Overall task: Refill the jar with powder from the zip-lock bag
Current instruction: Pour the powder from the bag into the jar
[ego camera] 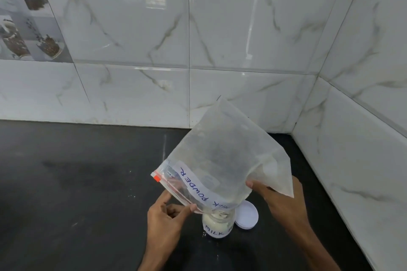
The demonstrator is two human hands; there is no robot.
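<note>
Left hand [167, 215]: I have its fingertips pinched on the bag's zip edge, just left of the jar.
Bag [222, 160]: upended, zip mouth down over the jar, closed bottom pointing up and away towards the wall; its long axis leans to the right. It looks almost empty, only a dusty film inside.
Jar [217, 225]: upright on the dark worktop [77, 182], right under the bag's mouth and between my hands. Pale powder fills it nearly to the neck.
Lid [246, 215]: off, lying flat just right of the jar.
Right hand [279, 202]: gripping the bag's right side, higher up.
Next move, I judge: shake out the remainder, keeping the mouth centred; the left hand is nearer.
</note>
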